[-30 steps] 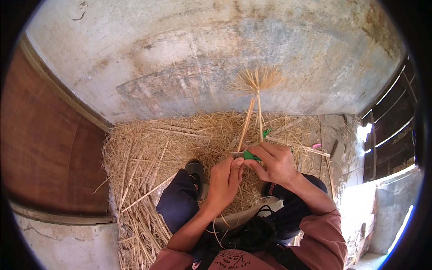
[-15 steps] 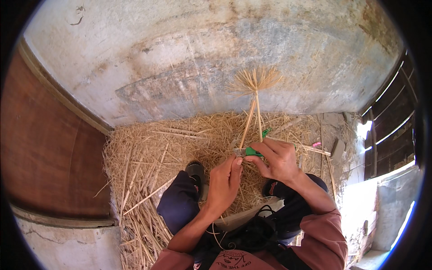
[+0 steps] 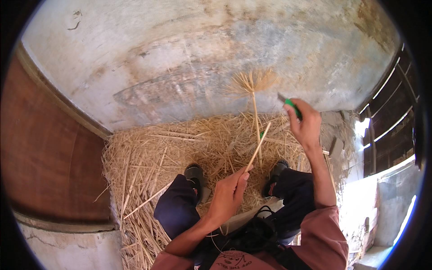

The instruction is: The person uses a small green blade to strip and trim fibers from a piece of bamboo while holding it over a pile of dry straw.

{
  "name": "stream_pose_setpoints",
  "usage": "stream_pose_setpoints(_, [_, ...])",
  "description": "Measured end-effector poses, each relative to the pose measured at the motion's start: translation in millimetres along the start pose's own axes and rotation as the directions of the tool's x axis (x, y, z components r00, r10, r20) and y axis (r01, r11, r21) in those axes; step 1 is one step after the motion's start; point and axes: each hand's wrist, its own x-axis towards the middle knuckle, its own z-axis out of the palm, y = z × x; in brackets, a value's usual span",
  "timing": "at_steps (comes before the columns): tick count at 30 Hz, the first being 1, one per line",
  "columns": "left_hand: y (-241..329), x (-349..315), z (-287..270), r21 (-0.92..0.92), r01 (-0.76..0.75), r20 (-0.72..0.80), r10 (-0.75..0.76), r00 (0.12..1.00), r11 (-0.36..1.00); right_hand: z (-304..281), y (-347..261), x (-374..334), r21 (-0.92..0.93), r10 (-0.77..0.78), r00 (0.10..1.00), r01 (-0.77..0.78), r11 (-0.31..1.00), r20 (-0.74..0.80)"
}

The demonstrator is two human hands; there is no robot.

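My left hand point(image 3: 228, 191) is closed on the lower end of a thin pale stick point(image 3: 259, 147), perhaps split bamboo, which slants up and to the right. Farther right and higher, my right hand point(image 3: 307, 122) grips a knife point(image 3: 292, 107) with a green handle. Its dark blade points up and left toward the wall, apart from the stick. Behind the stick stands a pole point(image 3: 255, 108) topped by a fan of fine straw-coloured strips point(image 3: 252, 82), close to the wall. A small green thing point(image 3: 262, 134) shows beside the pole, too little visible to name.
Shavings and strips point(image 3: 216, 144) litter the floor around my feet. Longer split strips point(image 3: 139, 225) lie at the left. A worn wall point(image 3: 189, 54) rises ahead, with a brown panel point(image 3: 58, 148) at left. A block point(image 3: 336, 146) sits at right, near dark slats point(image 3: 391, 121).
My right hand has moved up and right with the knife, away from my left hand. The stick's top has swung right and down, out of the fanned strips; my left hand still holds it.
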Motion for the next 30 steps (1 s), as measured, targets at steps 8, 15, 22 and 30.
stream_pose_setpoints(8, [-11.7,12.4,-9.7,-0.241,0.094,-0.040,-0.107,0.993,0.966,-4.9,-23.9,-10.0,0.152,0.012,0.971,-0.049,0.987,0.238])
stream_pose_setpoints(15, [-18.4,17.4,-9.0,-0.233,0.088,-0.088,-0.111,0.990,0.969,7.7,-53.8,-39.4,0.316,-0.256,0.932,0.169,0.933,0.257])
stream_pose_setpoints(22, [-8.0,19.3,-4.1,-0.328,0.099,-0.160,-0.159,0.974,0.940,8.7,-69.7,-48.5,0.285,-0.412,0.872,0.337,0.897,0.265])
stream_pose_setpoints(30, [-7.2,20.9,-7.8,-0.192,0.057,-0.241,-0.103,0.965,0.980,13.2,-76.7,-54.5,0.272,-0.401,0.876,0.330,0.904,0.267])
